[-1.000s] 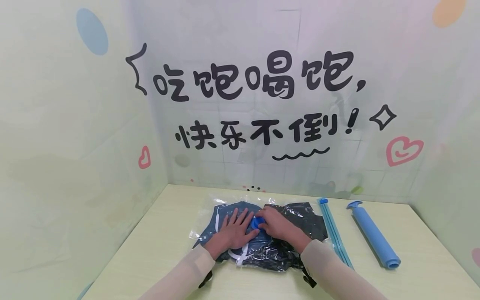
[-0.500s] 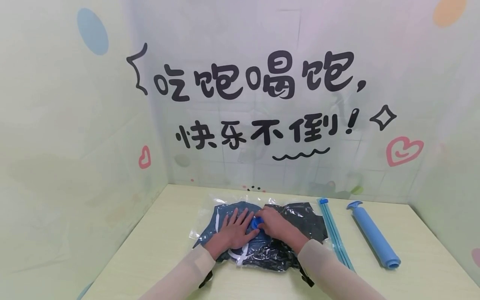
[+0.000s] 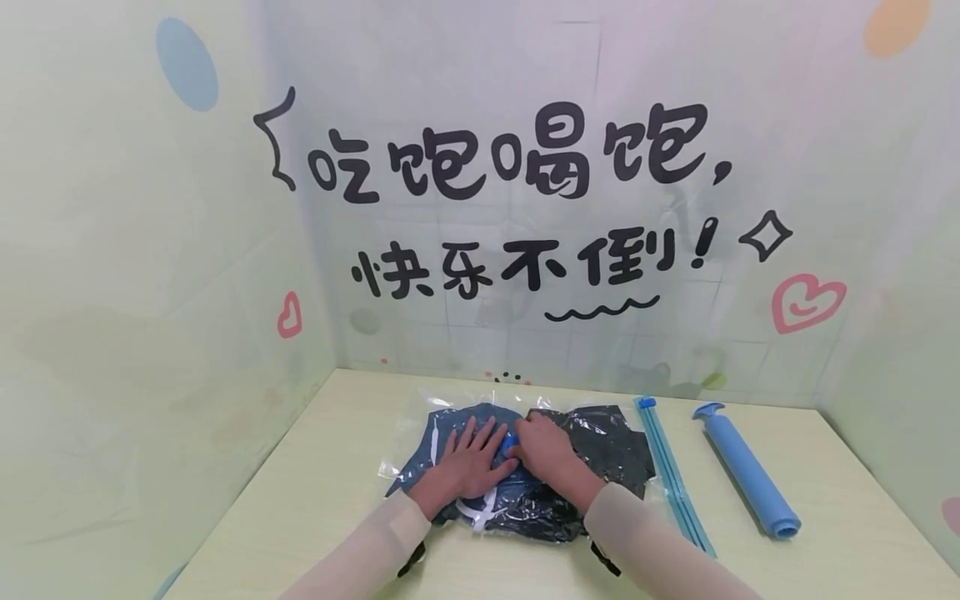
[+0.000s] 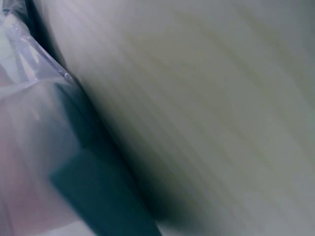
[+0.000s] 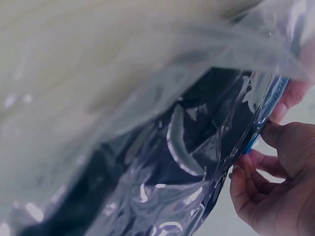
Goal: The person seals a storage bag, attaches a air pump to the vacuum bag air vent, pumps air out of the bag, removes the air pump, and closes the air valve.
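Note:
A clear plastic vacuum storage bag lies flat on the table with dark blue and black clothing inside. Near its middle sits a round blue valve cap. My right hand pinches this cap between thumb and fingers; in the right wrist view the curled fingers meet a blue edge at the bag's surface. Just left of the cap, my left hand rests palm down on the bag with fingers spread. The left wrist view is blurred and shows crumpled plastic at its left edge.
Right of the bag lie thin teal strips with a blue slider at the far end. Beyond them is a blue hand pump with a T-shaped handle. Printed sheets wall off the pale table at back and sides.
My right hand has turned on the valve cap, its wrist and sleeve shifting left and slightly down. Less of the cap shows, more of the strips' near end. My left hand stays in place.

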The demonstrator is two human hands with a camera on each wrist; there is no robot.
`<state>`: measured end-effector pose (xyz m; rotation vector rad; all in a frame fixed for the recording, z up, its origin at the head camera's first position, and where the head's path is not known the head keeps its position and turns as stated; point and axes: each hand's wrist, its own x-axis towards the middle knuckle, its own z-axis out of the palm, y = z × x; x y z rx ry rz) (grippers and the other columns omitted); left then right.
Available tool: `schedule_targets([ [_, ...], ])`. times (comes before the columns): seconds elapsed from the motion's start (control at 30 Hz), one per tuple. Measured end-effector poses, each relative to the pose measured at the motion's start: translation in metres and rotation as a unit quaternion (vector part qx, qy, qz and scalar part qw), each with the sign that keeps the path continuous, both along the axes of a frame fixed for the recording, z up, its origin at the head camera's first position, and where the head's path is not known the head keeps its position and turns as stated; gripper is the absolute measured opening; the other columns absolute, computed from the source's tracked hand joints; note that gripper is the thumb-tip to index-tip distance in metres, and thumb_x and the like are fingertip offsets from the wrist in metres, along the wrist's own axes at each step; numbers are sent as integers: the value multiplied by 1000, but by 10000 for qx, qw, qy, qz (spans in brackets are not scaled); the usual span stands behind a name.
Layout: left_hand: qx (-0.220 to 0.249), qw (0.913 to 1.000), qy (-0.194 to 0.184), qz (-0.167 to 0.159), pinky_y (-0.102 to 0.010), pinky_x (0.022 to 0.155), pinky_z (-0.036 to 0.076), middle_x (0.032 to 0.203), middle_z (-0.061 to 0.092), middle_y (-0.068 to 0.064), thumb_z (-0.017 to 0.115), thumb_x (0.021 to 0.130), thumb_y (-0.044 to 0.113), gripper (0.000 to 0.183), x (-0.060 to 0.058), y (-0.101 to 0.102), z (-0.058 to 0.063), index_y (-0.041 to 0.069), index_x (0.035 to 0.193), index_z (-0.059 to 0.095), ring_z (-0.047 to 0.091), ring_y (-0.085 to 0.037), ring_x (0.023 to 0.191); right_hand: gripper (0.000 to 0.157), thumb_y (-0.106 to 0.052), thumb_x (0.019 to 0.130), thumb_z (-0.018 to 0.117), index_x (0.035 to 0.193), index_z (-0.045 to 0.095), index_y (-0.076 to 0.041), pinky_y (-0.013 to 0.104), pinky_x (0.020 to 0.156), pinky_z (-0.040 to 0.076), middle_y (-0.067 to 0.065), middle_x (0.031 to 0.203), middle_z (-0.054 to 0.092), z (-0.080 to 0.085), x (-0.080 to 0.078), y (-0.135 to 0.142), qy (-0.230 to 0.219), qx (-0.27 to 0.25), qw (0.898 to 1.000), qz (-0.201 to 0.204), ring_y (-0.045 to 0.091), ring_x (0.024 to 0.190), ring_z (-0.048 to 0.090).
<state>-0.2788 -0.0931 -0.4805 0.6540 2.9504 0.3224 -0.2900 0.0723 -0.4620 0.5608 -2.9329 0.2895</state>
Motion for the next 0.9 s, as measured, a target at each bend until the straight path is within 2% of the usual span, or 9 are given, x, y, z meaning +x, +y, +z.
schedule_targets([
  [0.23,25,10000,-29,6,-61,116,12,167,20,-10,39,106,57,71,-1,-1,-1,16,162,29,8,-39,152,40,-43,93,74,96,70,-4,47,68,57,13,89,63,-2,0,-7,-68,266,9978,-610,30,84,65],
  [0.4,-8,10000,-41,-4,-62,116,11,167,20,-10,38,106,56,71,-3,-1,-1,15,163,28,7,-39,152,48,-54,91,71,92,68,-6,45,62,57,10,82,63,-4,-5,-5,-47,421,9969,-655,28,75,66],
  [0.53,-49,10000,19,-11,-61,116,12,166,22,-10,38,106,59,72,0,0,-2,14,162,29,10,-39,152,51,-59,86,74,90,64,-9,39,57,54,4,73,59,-3,-8,7,-349,301,9984,-333,21,65,62],
  [0.63,-83,10000,42,-12,-61,116,13,166,22,-10,37,105,60,73,2,0,-2,15,162,30,10,-39,152,45,-50,86,79,90,60,-9,36,58,48,0,72,53,5,-8,16,-761,-1,9971,53,18,63,54],
  [0.73,-109,9999,28,-12,-61,116,13,166,22,-10,36,105,61,73,0,0,-3,15,162,29,10,-39,152,35,-32,90,80,104,62,-5,39,70,50,4,85,59,15,-7,20,-1069,-174,9927,538,21,76,57],
  [0.83,-130,9999,-5,-14,-61,116,13,167,20,-9,35,106,60,73,-2,0,-3,16,163,27,8,-39,152,33,-15,92,78,120,64,-4,44,85,51,10,103,61,20,-8,23,-1214,-201,9877,967,26,95,59],
  [0.9,-149,9999,-3,-4,-61,116,13,167,20,-10,36,106,59,72,-2,0,-2,16,163,27,8,-39,152,34,-8,93,76,125,65,-5,46,89,51,13,109,62,20,-8,23,-1183,-209,9863,1134,28,101,59],
])
